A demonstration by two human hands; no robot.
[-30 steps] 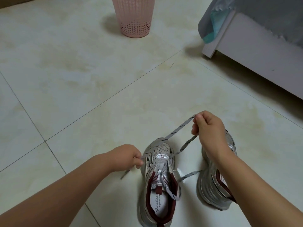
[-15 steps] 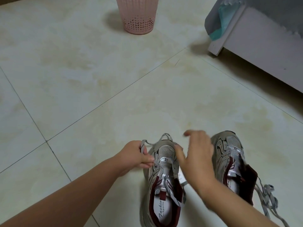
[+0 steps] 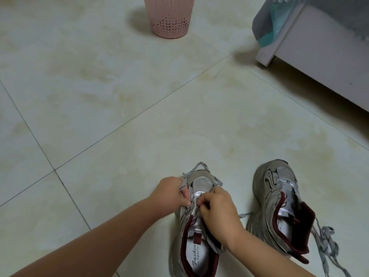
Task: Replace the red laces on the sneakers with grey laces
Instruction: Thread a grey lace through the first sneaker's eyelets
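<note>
Grey lace [image 3: 184, 181] pinched by both hands over left sneaker [image 3: 201, 182]

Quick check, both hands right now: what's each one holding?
Left hand: pinches the grey lace beside the near sneaker's toe.
Right hand: fingers curled at the sneaker's lower eyelets; what it pinches cannot be told.

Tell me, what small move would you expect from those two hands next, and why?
Probably threading the grey lace through the next eyelet: the left hand grips it beside the near sneaker, and the right hand pinches at the eyelets, with only the toe rows laced.
</note>
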